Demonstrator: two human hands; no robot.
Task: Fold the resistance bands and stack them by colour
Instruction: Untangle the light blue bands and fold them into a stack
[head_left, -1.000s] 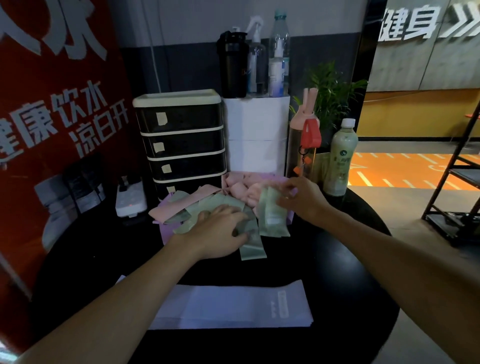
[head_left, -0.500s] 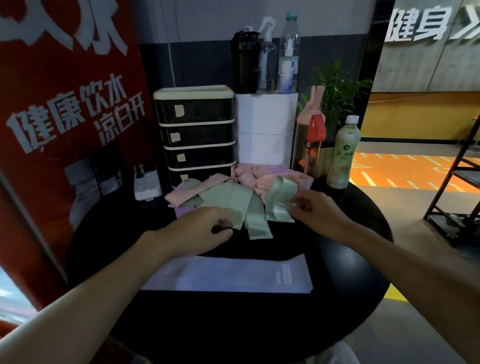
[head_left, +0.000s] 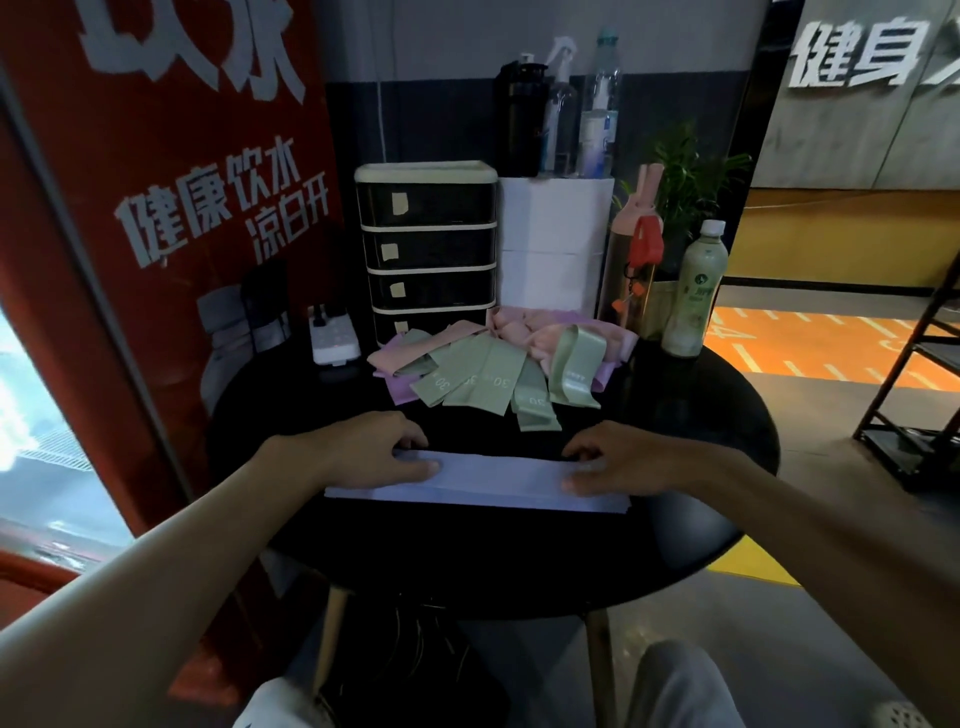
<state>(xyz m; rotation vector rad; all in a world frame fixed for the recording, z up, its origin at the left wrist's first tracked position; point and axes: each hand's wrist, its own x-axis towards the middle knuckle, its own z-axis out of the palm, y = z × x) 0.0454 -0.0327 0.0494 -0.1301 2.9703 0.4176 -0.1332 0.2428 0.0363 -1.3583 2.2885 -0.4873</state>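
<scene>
A: Where is free room found on the counter (head_left: 675, 415)?

B: Bare surface is left at the right and near edges. The back is blocked by a drawer unit (head_left: 426, 249) and bottles (head_left: 693, 291); the middle is covered by loose bands (head_left: 488, 379), the front by a lavender band (head_left: 498, 483).

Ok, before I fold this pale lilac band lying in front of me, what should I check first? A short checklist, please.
1. The pale lilac flat resistance band lies flat and straight on the round black table: ok.
2. The left hand holds its left end, thumb on top: ok.
3. The right hand holds its right end: ok.
4. Bare table separates it from the loose green rubber bands behind: ok.
5. Fingers reach under the far edge: cannot tell.
</scene>
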